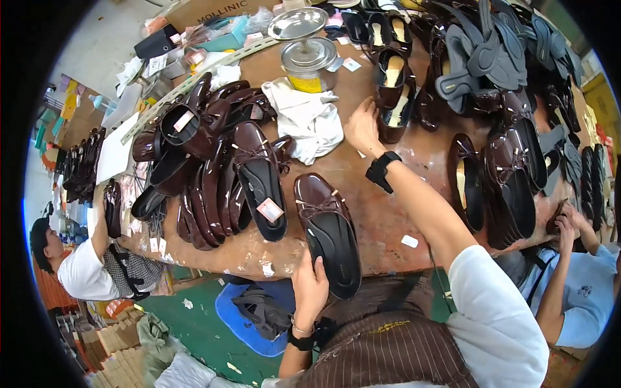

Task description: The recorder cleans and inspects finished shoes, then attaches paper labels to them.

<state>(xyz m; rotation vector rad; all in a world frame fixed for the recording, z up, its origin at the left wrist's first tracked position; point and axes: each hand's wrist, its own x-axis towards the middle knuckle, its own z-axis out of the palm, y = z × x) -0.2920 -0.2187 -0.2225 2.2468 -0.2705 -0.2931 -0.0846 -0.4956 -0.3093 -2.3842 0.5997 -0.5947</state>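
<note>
I see my left hand (pixel 310 284) closed around the heel end of a glossy dark-brown flat shoe with a small bow on its toe and a black insole (pixel 328 233), thumb on the rim and fingers under the back, so the shoe stays steady at the near edge of the worn brown worktable (pixel 381 213) with its toe pointing away from me. My right hand (pixel 362 127) reaches far across the table, fingers spread and open, resting against a dark-brown flat shoe with a cream insole (pixel 396 111) that stands in a row of like shoes; I judge the reach is for picking from that row. The held shoe looks finished outside: shiny patent upper, neat bow, dark lining, no tag on it. Just left of it lies a heap of similar dark-brown shoes (pixel 213 168), one carrying a white tag. A crumpled white cloth (pixel 307 119) lies between the heap and my right hand, with a round metal tin (pixel 310 61) beyond it. Two other people work at the table's left and right edges.
</note>
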